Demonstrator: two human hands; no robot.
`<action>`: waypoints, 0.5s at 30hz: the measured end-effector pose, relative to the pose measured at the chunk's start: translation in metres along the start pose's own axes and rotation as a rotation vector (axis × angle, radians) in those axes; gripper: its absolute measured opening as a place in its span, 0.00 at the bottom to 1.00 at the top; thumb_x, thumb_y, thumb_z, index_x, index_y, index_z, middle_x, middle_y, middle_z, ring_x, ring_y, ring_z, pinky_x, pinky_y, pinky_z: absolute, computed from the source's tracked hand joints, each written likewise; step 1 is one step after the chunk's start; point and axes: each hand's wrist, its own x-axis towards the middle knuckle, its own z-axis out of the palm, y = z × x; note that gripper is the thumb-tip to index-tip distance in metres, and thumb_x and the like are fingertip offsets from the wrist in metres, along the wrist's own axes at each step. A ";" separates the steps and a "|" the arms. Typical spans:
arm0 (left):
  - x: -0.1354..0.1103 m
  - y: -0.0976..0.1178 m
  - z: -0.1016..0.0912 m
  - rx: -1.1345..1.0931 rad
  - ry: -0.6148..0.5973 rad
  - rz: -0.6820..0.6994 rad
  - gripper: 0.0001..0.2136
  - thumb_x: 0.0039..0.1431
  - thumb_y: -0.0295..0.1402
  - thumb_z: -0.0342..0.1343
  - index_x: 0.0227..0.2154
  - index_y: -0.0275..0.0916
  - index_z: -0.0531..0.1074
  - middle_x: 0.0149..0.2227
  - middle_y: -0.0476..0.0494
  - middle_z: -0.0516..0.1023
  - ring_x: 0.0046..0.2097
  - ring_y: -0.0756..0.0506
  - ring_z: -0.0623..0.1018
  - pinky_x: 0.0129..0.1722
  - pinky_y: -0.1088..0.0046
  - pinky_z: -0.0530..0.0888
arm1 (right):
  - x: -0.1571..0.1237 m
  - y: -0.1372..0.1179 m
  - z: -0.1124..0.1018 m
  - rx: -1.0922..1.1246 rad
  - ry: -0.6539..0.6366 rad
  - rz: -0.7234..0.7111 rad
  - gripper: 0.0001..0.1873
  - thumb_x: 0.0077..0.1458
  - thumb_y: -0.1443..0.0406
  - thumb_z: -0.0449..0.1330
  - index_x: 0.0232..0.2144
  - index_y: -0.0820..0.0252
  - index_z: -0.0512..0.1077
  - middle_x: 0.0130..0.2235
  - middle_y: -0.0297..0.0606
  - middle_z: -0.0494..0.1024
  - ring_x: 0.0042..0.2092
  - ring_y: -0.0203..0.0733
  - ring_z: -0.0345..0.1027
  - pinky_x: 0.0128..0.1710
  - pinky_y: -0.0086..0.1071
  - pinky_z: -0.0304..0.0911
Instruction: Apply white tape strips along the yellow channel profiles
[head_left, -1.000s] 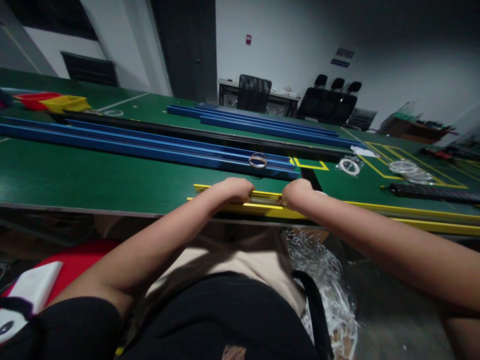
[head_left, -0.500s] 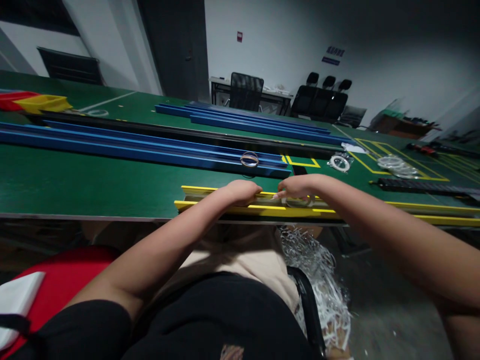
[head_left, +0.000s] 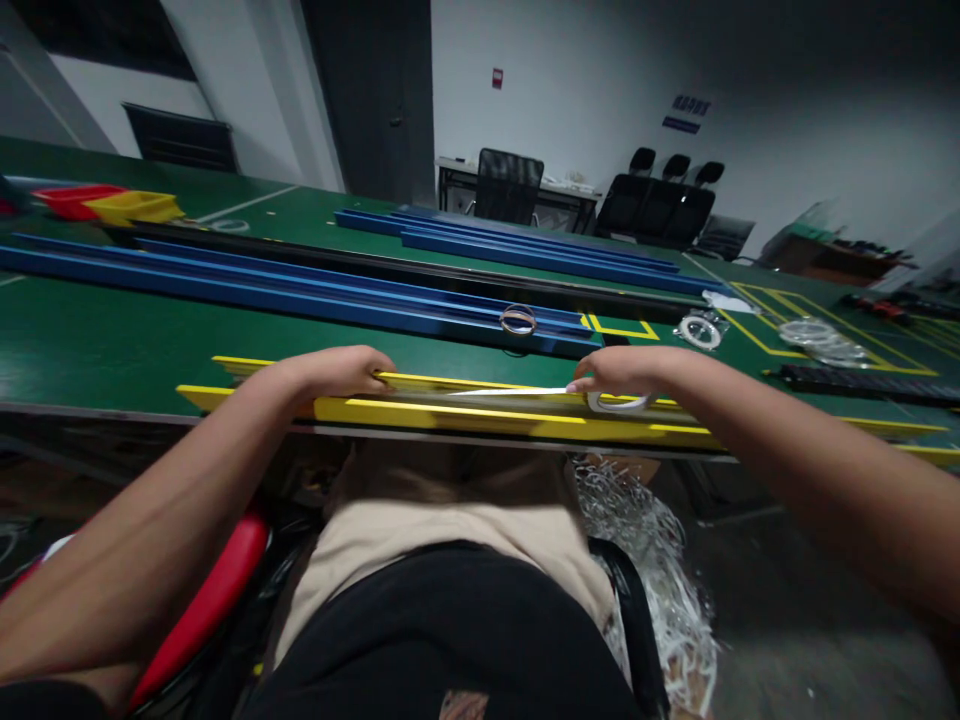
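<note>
A long yellow rail (head_left: 480, 412) lies along the near edge of the green table (head_left: 112, 340). My left hand (head_left: 341, 368) is curled over the rail's far edge, fingers closed on it. My right hand (head_left: 619, 372) pinches a white tape strip (head_left: 514, 391) that stretches leftward along the rail's channel. A white tape roll (head_left: 619, 403) hangs under my right hand, against the rail.
Long blue rails (head_left: 300, 290) lie across the table behind the yellow one, a small tape ring (head_left: 517, 319) resting on them. More tape rolls (head_left: 699, 331) sit at the right. Red and yellow bins (head_left: 112, 204) stand far left. White shredded strips (head_left: 660, 570) pile on the floor.
My left hand has slid left along the yellow rail and the rail has shifted left. A length of white tape now spans between the two hands.
</note>
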 end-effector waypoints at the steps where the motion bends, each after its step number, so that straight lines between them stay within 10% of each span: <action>1: -0.003 -0.004 -0.002 0.013 -0.014 -0.020 0.13 0.54 0.46 0.55 0.27 0.41 0.75 0.27 0.49 0.77 0.29 0.46 0.72 0.28 0.73 0.62 | 0.003 -0.009 0.004 -0.060 -0.005 -0.001 0.31 0.62 0.44 0.54 0.51 0.61 0.79 0.48 0.50 0.81 0.46 0.52 0.76 0.44 0.38 0.68; 7: 0.004 0.019 -0.001 0.156 -0.003 -0.048 0.11 0.53 0.41 0.53 0.27 0.41 0.75 0.26 0.46 0.77 0.27 0.46 0.71 0.26 0.70 0.59 | 0.009 -0.046 0.025 -0.172 -0.002 0.176 0.34 0.61 0.44 0.55 0.51 0.66 0.79 0.51 0.60 0.80 0.52 0.65 0.75 0.47 0.49 0.71; 15: 0.044 0.099 0.009 0.301 -0.015 0.040 0.18 0.58 0.45 0.51 0.42 0.42 0.79 0.41 0.39 0.83 0.36 0.42 0.79 0.31 0.70 0.66 | 0.013 -0.056 0.032 -0.140 0.079 0.235 0.24 0.60 0.53 0.60 0.48 0.65 0.81 0.51 0.60 0.80 0.53 0.66 0.75 0.47 0.48 0.72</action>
